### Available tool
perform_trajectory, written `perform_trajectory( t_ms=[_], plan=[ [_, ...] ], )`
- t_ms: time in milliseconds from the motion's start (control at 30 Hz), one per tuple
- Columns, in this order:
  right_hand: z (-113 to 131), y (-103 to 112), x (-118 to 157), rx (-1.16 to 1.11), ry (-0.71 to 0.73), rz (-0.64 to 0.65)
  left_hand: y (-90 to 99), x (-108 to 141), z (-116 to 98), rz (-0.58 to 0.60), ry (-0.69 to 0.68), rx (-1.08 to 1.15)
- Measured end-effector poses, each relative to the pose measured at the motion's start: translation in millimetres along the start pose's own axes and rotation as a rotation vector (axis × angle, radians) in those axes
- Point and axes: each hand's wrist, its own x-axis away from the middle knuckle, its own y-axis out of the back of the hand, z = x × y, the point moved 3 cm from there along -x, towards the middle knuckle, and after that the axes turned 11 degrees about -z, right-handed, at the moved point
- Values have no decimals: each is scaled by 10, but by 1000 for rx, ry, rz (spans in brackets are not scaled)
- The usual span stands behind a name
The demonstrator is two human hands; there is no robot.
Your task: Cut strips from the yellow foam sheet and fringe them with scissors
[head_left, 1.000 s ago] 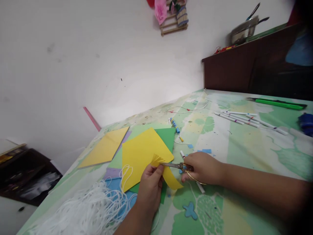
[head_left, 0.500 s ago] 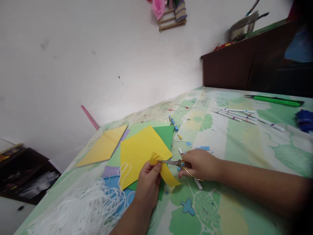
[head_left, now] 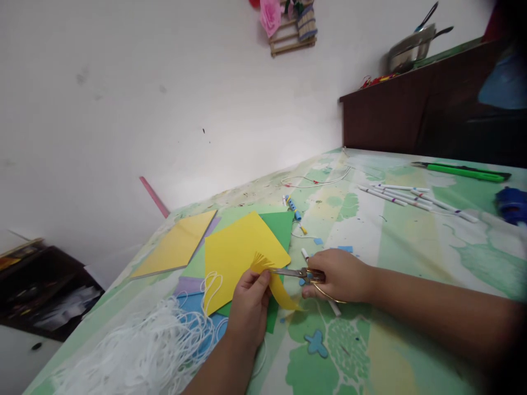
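Observation:
Pinched in my left hand (head_left: pixel 252 299) is a yellow paper strip (head_left: pixel 284 296), its upper edge snipped into a narrow fringe and its tail curling down to the right. My right hand (head_left: pixel 338 274) grips a pair of scissors (head_left: pixel 294 272) by gold-coloured handles, with the blades pointing left at the strip beside my left fingertips. Behind the strip lies a square yellow sheet (head_left: pixel 234 241), overlapping a green sheet (head_left: pixel 280 225). A white marker (head_left: pixel 334 308) lies partly hidden under my right hand. Near it is a blue cross-shaped cutout (head_left: pixel 316 344).
A tangle of white string (head_left: pixel 135 351) covers the front left over a blue sheet (head_left: pixel 195 310). A yellow pad (head_left: pixel 177 244) lies behind it. Several white markers (head_left: pixel 395 195), a green cutter (head_left: pixel 465 171) and a blue object (head_left: pixel 511 204) are at the right.
The scissors and both hands stay almost in place at the fringed strip. The strip's tail has shifted slightly left, and the whole view has moved a little.

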Motion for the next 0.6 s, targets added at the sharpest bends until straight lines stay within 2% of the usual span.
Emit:
perform_trajectory(
  t_ms=[167, 367, 600],
  plan=[
    [-1, 6, -14, -13, -20, 3, 41, -27, 24, 10, -39, -32],
    [11, 33, -18, -45, -39, 28, 97, -44, 14, -18, -173, -182],
    [18, 42, -19, -64, -45, 27, 96, -40, -11, -46, -199, -183]
  ],
)
